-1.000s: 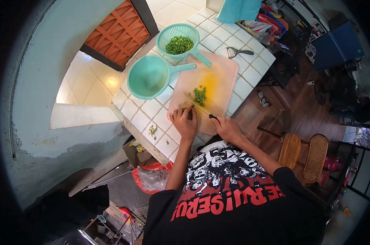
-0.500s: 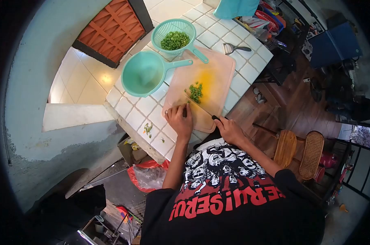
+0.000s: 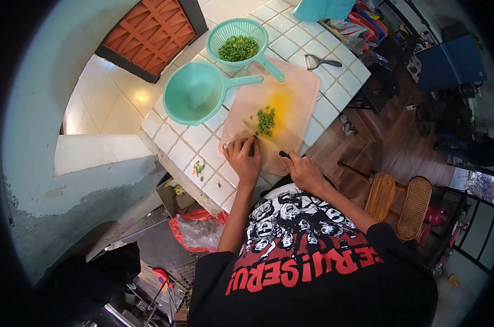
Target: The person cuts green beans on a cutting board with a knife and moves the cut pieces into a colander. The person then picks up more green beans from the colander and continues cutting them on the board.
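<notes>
A light pink cutting board (image 3: 298, 92) lies on the tiled counter, with a yellow stain. On it sits a small heap of chopped green vegetable pieces (image 3: 266, 122). My left hand (image 3: 243, 159) rests on the board's near left part, fingers curled down. A bit of green shows at its fingertips; the rest of what it pinches is hidden. My right hand (image 3: 307, 171) is closed around the black handle of a knife (image 3: 284, 155); the blade is hard to make out, pointing toward the left fingertips.
Behind the board stands a turquoise colander (image 3: 210, 41) with chopped green pieces inside. A turquoise strainer bowl (image 3: 170, 103) sits left of it, its handle over the board. A peeler (image 3: 323, 62) lies at the right. Vegetable scraps (image 3: 199, 169) lie at the counter's left.
The knife in my right hand has changed angle, and its blade shows less clearly. My left hand stays curled at the same place on the board. The whole view has shifted slightly.
</notes>
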